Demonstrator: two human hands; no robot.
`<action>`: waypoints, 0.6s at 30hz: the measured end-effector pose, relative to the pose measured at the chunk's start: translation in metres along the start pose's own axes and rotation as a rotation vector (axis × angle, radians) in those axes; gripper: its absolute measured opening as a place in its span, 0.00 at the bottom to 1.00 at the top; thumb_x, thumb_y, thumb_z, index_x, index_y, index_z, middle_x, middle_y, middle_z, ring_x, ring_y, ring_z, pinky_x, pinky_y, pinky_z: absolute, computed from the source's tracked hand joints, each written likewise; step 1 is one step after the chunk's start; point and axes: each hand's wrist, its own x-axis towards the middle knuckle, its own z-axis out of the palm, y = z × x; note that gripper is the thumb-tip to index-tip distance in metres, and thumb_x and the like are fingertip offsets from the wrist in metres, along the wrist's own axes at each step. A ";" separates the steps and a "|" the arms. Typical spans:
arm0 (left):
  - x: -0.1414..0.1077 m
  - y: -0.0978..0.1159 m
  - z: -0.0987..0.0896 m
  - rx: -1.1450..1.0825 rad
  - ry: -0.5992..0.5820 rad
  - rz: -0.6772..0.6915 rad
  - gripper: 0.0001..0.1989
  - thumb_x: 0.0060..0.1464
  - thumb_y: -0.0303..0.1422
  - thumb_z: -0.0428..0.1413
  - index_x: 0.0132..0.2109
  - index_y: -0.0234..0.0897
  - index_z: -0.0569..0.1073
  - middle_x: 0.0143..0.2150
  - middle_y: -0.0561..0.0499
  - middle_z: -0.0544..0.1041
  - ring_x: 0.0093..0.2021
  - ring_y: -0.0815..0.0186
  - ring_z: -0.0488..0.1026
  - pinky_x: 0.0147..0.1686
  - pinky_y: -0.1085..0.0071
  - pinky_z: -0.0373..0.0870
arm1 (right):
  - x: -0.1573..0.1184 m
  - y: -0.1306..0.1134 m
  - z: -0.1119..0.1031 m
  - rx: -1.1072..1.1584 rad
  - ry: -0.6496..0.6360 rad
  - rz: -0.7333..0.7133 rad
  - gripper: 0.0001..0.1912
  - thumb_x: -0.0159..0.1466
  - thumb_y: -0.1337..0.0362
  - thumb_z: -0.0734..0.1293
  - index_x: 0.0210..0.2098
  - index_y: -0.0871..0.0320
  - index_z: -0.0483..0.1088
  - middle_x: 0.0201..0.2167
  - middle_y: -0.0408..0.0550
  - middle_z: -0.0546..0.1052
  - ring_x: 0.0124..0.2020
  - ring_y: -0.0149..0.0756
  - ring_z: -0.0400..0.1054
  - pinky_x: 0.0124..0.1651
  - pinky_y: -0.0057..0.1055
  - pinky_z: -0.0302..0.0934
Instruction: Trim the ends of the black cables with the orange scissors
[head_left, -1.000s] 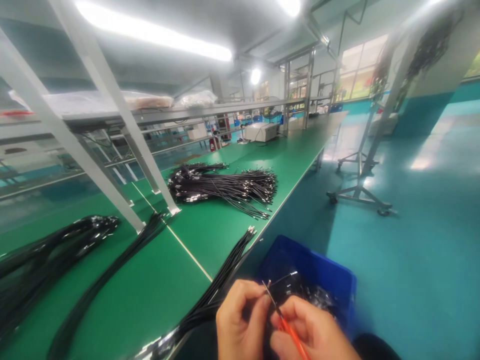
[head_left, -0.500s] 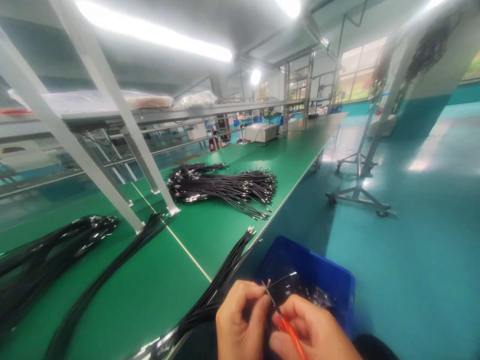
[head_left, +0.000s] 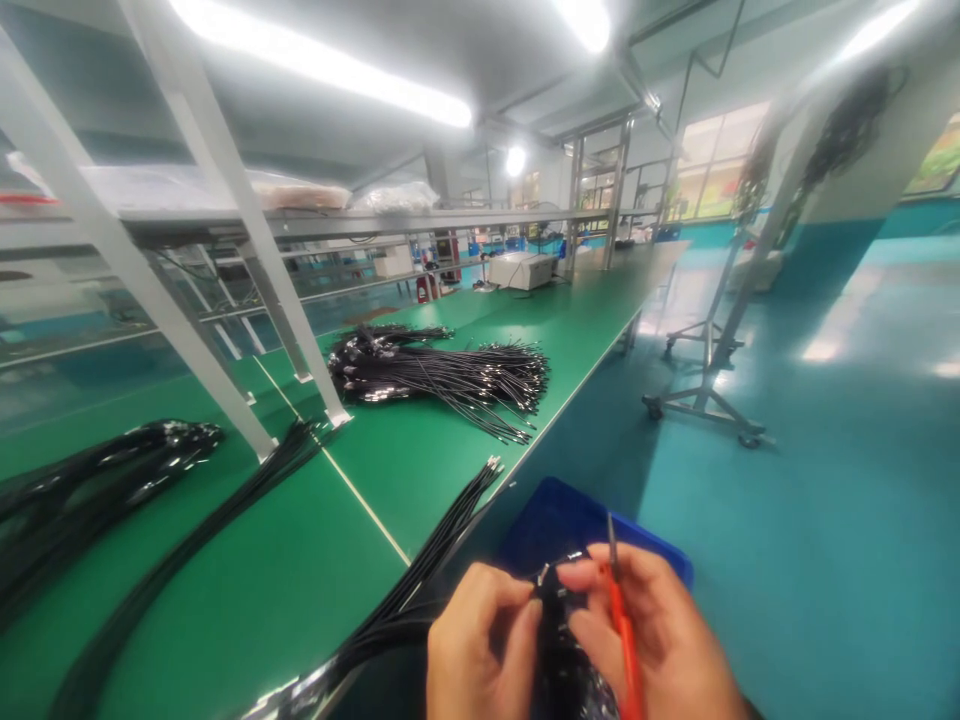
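Note:
My left hand (head_left: 484,640) is closed in a pinch at the lower middle, with the small end of a black cable (head_left: 543,576) at its fingertips. Just right of it, my right hand (head_left: 652,630) grips a red-handled pointed tool (head_left: 622,620); its dark, slim metal tip points up and away from the cable end. The tool's exact kind is hard to make out. Below and between the hands is a dark, shiny heap of cables (head_left: 566,650). A blue bin (head_left: 547,520) sits behind the hands, partly hidden by them.
The green worktable (head_left: 360,560) carries a cable bundle with pale tips (head_left: 457,520) along its edge, a big black cable pile (head_left: 450,375), and more bundles (head_left: 180,540) at left. White posts (head_left: 255,230) rise from it. A wheeled stand (head_left: 705,400) is on the floor at right.
My right hand has moved the tool up and right, away from the cable end, and its tip now points upward. My left hand stays pinched in nearly the same place.

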 end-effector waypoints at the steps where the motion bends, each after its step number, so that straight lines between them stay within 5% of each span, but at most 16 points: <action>1: 0.000 0.000 0.000 0.003 -0.013 0.004 0.07 0.54 0.28 0.54 0.27 0.40 0.71 0.24 0.56 0.71 0.24 0.70 0.68 0.24 0.77 0.63 | 0.002 -0.003 0.005 0.042 0.028 -0.030 0.16 0.46 0.63 0.73 0.35 0.51 0.68 0.29 0.41 0.79 0.29 0.35 0.71 0.34 0.28 0.65; 8: -0.003 0.002 0.001 0.009 -0.005 0.011 0.07 0.53 0.28 0.54 0.27 0.39 0.72 0.23 0.54 0.72 0.23 0.68 0.68 0.24 0.76 0.63 | 0.004 0.004 0.026 0.155 0.001 0.013 0.15 0.50 0.63 0.73 0.36 0.53 0.68 0.25 0.38 0.74 0.27 0.31 0.70 0.32 0.25 0.65; 18: 0.001 0.013 -0.001 -0.081 0.060 -0.138 0.09 0.50 0.32 0.58 0.23 0.39 0.72 0.22 0.55 0.72 0.23 0.68 0.69 0.25 0.76 0.65 | -0.003 0.022 0.018 0.274 -0.116 0.156 0.21 0.46 0.59 0.77 0.37 0.52 0.67 0.30 0.44 0.76 0.35 0.41 0.73 0.37 0.34 0.67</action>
